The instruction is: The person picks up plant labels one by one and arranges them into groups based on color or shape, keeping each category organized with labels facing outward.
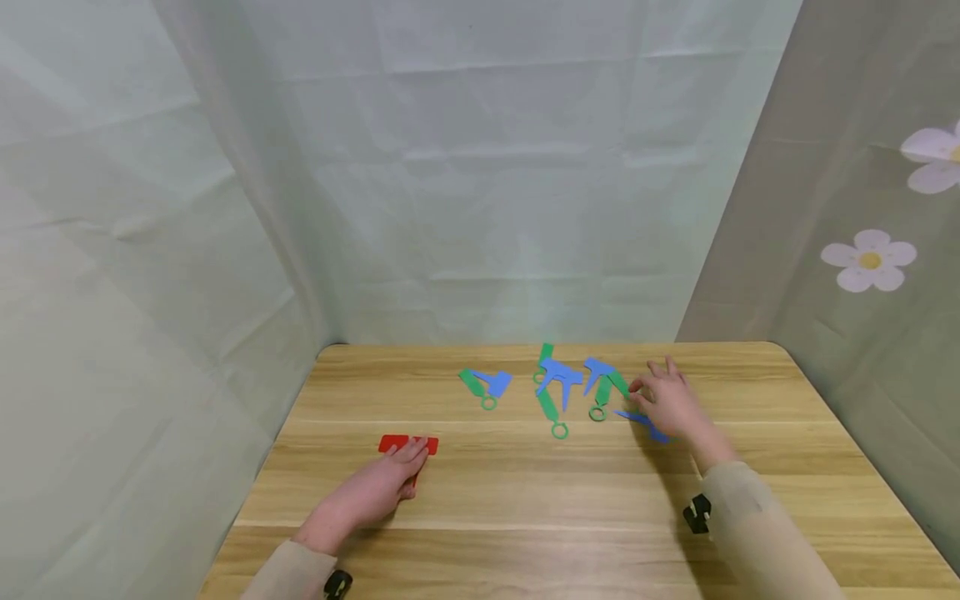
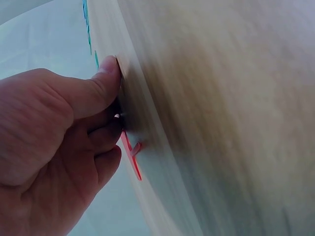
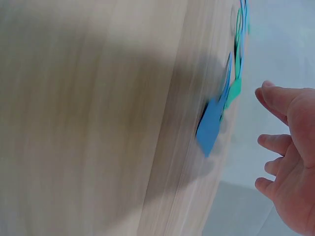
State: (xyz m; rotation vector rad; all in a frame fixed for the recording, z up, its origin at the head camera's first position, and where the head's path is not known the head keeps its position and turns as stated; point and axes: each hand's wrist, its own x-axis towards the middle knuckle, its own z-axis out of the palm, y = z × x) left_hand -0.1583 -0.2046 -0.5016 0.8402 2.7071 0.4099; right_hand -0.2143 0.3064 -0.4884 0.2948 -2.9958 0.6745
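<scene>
My left hand (image 1: 375, 492) lies low on the table at the left, its fingertips resting on red T-shaped plastic plant labels (image 1: 392, 442). Part of the red is covered by the fingers; in the left wrist view a red label (image 2: 130, 155) shows edge-on past the fingertips. Over the right side of the group hovers my right hand (image 1: 667, 402), thumb and forefinger close together with nothing seen between them. Just below it on the table is a blue T-shaped label (image 3: 209, 127) with a pointed stem. Beside that blue one is a green label (image 3: 235, 92).
Several blue T-shaped labels (image 1: 572, 377) and green labels with ring ends (image 1: 548, 406) lie overlapping toward the table's back. A green and a blue label (image 1: 500, 383) lie left of them. Pale cloth (image 1: 510, 208) hangs behind and beside the wooden table (image 1: 510, 508).
</scene>
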